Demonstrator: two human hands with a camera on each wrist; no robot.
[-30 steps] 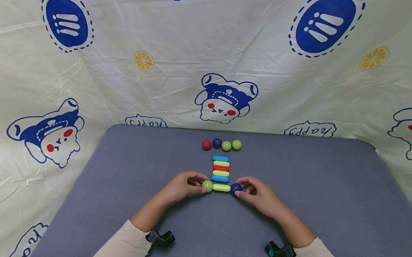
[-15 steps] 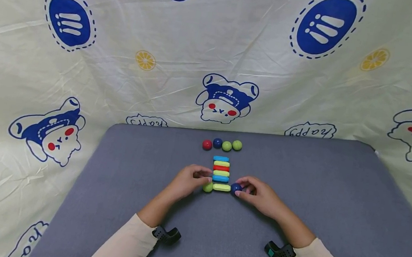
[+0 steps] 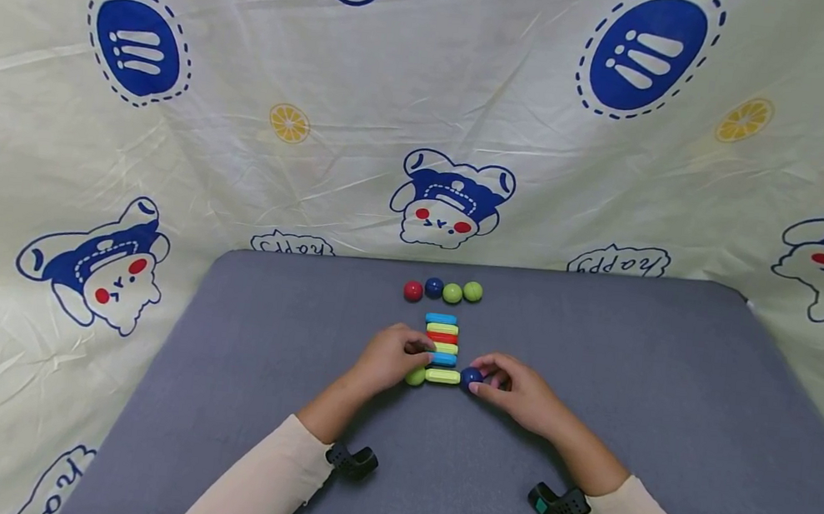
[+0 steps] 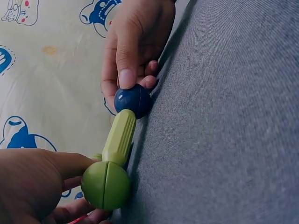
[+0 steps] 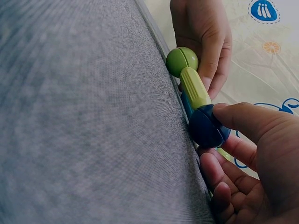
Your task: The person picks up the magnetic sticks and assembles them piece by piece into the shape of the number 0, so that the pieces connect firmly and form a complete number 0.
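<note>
My right hand [image 3: 522,392] pinches a dark blue ball [image 5: 208,126] between thumb and fingers. That ball touches one end of a yellow-green stick [image 3: 442,376], and a green ball [image 4: 106,185] touches its other end. In the head view my left hand [image 3: 388,359] is beside the green ball, its fingertips over the left ends of a row of sticks. Its thumb and forefinger are at the left end of the nearest blue stick [image 3: 444,360]; whether they pinch it is hidden. Behind it lie a yellow stick [image 3: 447,349] and a red stick [image 3: 444,338].
Farther back in the row are another yellow stick [image 3: 442,328] and a blue stick [image 3: 441,319]. Near the far edge of the grey table [image 3: 285,319] sit a red ball [image 3: 413,291], a blue ball [image 3: 435,288] and two green balls [image 3: 452,293]. A printed cloth hangs behind.
My left hand has let go of the green ball and moved forward and right to the nearest blue stick. My right hand stays on the dark blue ball.
</note>
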